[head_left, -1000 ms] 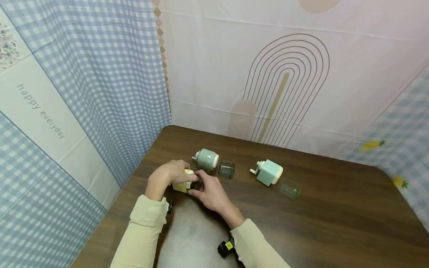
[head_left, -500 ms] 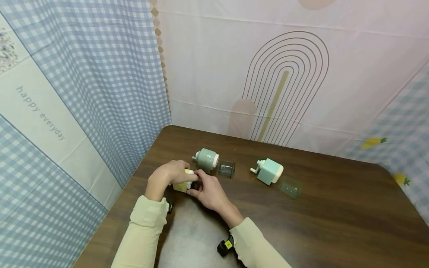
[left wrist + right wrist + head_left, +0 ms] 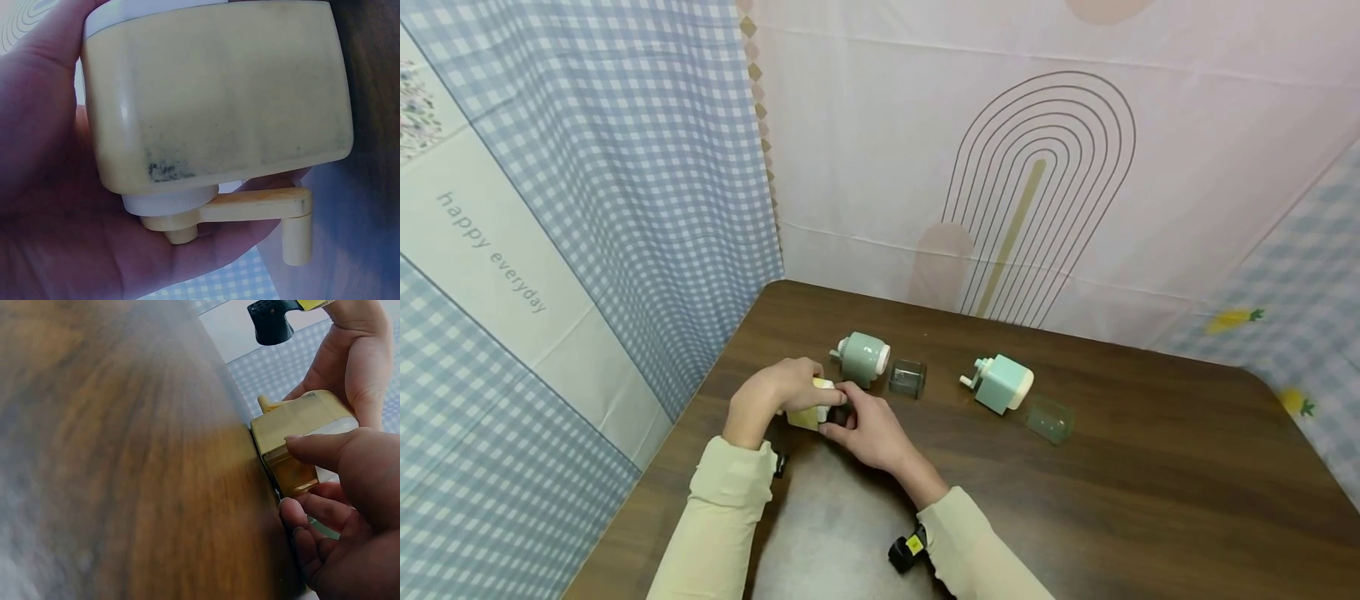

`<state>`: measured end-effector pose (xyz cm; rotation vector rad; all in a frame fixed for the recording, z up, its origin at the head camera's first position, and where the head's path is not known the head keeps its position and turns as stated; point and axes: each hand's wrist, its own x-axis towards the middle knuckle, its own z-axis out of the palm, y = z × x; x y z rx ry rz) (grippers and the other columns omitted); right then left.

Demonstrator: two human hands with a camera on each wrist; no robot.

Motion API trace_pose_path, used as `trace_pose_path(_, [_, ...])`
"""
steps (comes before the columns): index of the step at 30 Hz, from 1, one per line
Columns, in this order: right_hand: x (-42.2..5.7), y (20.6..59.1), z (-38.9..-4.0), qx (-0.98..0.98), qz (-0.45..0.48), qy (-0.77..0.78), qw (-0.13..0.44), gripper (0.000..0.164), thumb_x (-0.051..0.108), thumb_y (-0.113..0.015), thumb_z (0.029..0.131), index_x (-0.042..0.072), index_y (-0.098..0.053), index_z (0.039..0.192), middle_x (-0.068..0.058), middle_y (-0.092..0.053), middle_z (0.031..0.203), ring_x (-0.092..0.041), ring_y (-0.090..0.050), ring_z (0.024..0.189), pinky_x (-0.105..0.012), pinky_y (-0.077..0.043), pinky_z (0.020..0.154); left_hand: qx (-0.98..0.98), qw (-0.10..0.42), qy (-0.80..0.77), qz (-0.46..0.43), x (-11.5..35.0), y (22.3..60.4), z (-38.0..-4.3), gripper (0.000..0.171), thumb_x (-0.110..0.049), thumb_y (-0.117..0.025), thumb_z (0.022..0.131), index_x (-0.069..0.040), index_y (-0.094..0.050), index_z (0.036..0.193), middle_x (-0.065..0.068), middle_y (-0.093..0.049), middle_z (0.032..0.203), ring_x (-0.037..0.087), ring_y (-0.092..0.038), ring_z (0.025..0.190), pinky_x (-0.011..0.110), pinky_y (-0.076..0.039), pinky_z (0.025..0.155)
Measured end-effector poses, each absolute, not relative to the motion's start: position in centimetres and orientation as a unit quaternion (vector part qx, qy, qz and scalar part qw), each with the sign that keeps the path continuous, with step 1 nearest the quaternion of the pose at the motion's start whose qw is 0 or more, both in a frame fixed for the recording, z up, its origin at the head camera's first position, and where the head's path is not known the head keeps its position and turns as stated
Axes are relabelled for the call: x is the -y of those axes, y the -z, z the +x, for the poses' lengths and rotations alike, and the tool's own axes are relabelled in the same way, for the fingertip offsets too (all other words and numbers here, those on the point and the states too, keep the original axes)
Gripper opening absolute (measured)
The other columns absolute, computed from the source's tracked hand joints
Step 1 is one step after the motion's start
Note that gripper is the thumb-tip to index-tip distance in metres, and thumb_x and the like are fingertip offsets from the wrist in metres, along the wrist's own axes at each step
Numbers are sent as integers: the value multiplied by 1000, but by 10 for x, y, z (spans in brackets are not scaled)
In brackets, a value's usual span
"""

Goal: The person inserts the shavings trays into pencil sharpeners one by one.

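Observation:
A yellow hand-crank pencil sharpener (image 3: 219, 94) lies on its side at the table's left, its crank (image 3: 256, 206) pointing away from the right hand. My left hand (image 3: 772, 397) grips its body from above, the palm behind the crank end in the left wrist view. On the other side, my right hand (image 3: 876, 429) pinches the clear shavings bin (image 3: 292, 474) between thumb and fingers, at the sharpener's open end. Fingers cover part of the bin, so how deep it sits is hard to tell.
Behind the hands lies a grey-green sharpener (image 3: 863, 357) with a dark clear bin (image 3: 907, 378) beside it. Farther right are a mint sharpener (image 3: 1002, 384) and a greenish clear bin (image 3: 1050, 419). The brown table (image 3: 1135, 475) ends at a curtain (image 3: 865, 150) behind.
Both hands stay almost in place around the yellow sharpener and its bin, with only tiny finger shifts. The other sharpeners and bins have not moved.

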<state>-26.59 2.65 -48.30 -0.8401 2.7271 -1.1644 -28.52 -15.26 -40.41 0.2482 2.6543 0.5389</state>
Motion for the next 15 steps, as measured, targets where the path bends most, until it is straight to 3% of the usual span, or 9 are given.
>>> trace_pose_path(10, [-26,483,-267,-880,-285,379,30,43,26,-77,92,17,-59,130,-7,-69,91,-9,-56,64,-25,-48,61,-954,210,-193,91,152,404,-286,70,-54,-65,91,-1,-60,135,18,-64,133,29,-62,109,51,-53,95])
trace_pose_path(15, [-26,486,-269,-877,-294,379,21,43,26,-77,92,16,-59,130,-7,-69,91,-9,-56,65,-25,-48,61,-954,211,-193,94,153,404,-286,70,-55,-65,91,-1,-60,135,18,-63,135,31,-62,113,52,-52,95])
